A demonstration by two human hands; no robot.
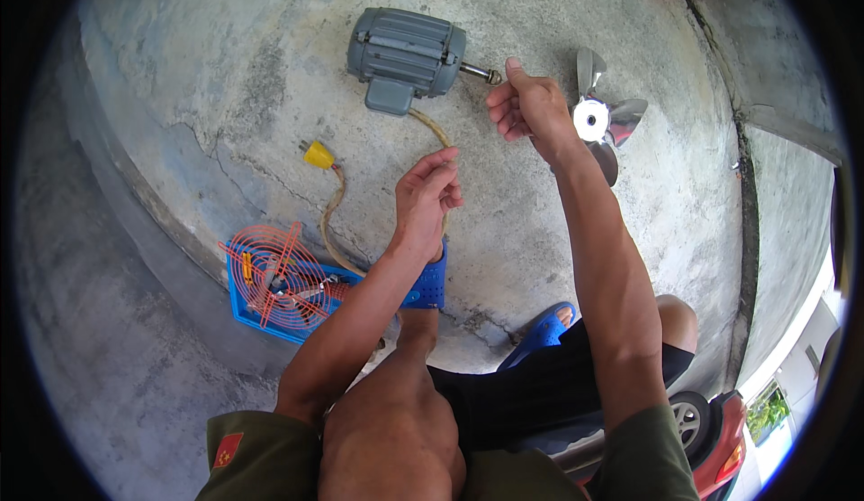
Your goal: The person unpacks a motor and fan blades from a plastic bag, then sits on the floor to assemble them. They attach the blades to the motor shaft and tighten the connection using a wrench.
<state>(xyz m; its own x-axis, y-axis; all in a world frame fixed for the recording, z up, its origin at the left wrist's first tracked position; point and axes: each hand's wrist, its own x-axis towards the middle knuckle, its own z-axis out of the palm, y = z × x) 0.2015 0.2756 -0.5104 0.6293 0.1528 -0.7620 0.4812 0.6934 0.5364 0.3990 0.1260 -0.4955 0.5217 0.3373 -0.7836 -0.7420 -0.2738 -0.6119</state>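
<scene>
The left hand (427, 190) is pinching its grip shut on something too small to make out, just in front of the grey motor (405, 58) on the concrete floor (540, 258). The right hand (526, 105) is curling its fingers loosely near the motor's shaft (481, 73), holding nothing visible. A silver fan blade (601, 121) is lying right of the motor, while a yellow plug (319, 155) and an orange fan guard (281, 278) are lying nearer the person.

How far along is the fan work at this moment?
Already apart: the orange grille lies on a blue tray, and the metal blade lies off the motor. In hand: the left hand pinches something small; the right hand hovers by the bare shaft. Blade and grille remain unmounted.
</scene>
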